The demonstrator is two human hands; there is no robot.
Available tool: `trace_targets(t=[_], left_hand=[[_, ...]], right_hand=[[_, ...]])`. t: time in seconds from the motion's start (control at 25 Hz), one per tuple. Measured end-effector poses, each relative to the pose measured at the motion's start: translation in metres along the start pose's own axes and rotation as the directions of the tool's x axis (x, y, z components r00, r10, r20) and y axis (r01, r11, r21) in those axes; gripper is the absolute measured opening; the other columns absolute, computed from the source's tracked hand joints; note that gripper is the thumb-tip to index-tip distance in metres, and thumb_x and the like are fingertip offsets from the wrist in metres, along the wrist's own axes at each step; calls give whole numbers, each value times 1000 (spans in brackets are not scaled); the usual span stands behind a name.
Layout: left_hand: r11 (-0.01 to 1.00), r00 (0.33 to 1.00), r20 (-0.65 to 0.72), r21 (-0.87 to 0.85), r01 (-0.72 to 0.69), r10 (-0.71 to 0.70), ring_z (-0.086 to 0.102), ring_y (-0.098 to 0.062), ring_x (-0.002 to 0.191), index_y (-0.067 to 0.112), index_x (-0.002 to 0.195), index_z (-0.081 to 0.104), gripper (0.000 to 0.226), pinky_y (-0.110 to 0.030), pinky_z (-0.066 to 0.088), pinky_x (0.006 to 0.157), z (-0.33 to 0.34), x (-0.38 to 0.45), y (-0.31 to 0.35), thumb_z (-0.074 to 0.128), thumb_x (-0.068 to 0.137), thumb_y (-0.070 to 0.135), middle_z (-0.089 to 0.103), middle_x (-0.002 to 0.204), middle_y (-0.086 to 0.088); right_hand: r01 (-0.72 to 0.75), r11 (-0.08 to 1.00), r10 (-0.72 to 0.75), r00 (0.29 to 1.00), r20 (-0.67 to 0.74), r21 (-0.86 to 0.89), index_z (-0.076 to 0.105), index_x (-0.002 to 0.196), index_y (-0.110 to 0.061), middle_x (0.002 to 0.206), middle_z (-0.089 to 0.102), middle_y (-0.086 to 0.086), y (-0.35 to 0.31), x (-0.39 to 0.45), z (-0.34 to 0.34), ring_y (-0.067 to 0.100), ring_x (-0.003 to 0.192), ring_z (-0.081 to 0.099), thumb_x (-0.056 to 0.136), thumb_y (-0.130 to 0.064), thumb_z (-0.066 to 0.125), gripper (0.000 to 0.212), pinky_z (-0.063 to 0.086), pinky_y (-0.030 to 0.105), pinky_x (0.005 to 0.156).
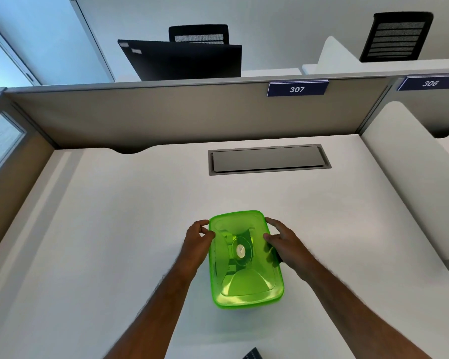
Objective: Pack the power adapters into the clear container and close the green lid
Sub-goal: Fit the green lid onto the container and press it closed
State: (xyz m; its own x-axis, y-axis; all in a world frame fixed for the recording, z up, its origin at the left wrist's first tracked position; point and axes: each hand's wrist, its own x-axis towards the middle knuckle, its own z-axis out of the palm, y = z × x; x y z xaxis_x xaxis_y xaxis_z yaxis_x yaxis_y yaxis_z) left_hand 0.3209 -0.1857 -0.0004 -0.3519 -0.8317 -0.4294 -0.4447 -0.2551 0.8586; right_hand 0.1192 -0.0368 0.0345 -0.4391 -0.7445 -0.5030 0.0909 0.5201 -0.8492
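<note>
A translucent green lid (245, 286) covers the container on the white desk, near the front middle. Its round white vent knob (241, 251) sits at the lid's centre. The clear container under the lid is almost wholly hidden, and what lies inside shows only as dim shapes through the green plastic. My left hand (197, 238) touches the lid's left rim with curled fingertips. My right hand (283, 242) rests on the right rim, thumb on top of the lid and fingers down the side. No power adapter shows in the open.
The white desk (114, 229) has a grey cable hatch (268, 159) at the back. A beige partition (166, 115) with a "307" sign stands behind it. A dark object (253, 354) peeks in at the bottom edge. A white divider (405, 164) rises on the right.
</note>
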Motion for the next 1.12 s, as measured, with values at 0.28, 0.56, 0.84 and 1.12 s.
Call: trace_targets(t=[0.28,0.56,0.84,1.12], left_hand=[[996,1000,-17,89,4,-3,66,-28,100,22,119,62,35,-42,57,79,3,20,4,74,87,32,63,114,-11],[996,997,16,60,69,-70,58,-20,94,11,123,60,40,-32,46,76,4,32,4,76,88,19,58,109,-10],[998,999,0,45,37,-37,57,-20,97,10,124,60,38,-29,45,68,6,29,4,74,90,14,57,113,-9],[997,1000,-8,79,11,-10,58,-22,96,10,122,59,35,-27,45,65,6,30,3,73,90,13,60,120,-16]], right_hand=[[15,973,-5,999,46,-232,41,137,-48,72,65,12,0,3,-5,27,56,65,101,-30,50,41,56,38,49],[121,764,-53,991,126,-633,15,153,-45,65,72,8,1,3,-16,20,47,67,101,-46,42,59,59,35,55],[119,816,-67,991,112,-565,26,145,-50,87,66,1,23,-5,-19,29,67,71,98,-43,48,52,60,40,51],[55,954,-76,995,-60,-294,54,123,-21,106,67,5,9,37,-1,21,89,67,97,-48,53,37,56,47,84]])
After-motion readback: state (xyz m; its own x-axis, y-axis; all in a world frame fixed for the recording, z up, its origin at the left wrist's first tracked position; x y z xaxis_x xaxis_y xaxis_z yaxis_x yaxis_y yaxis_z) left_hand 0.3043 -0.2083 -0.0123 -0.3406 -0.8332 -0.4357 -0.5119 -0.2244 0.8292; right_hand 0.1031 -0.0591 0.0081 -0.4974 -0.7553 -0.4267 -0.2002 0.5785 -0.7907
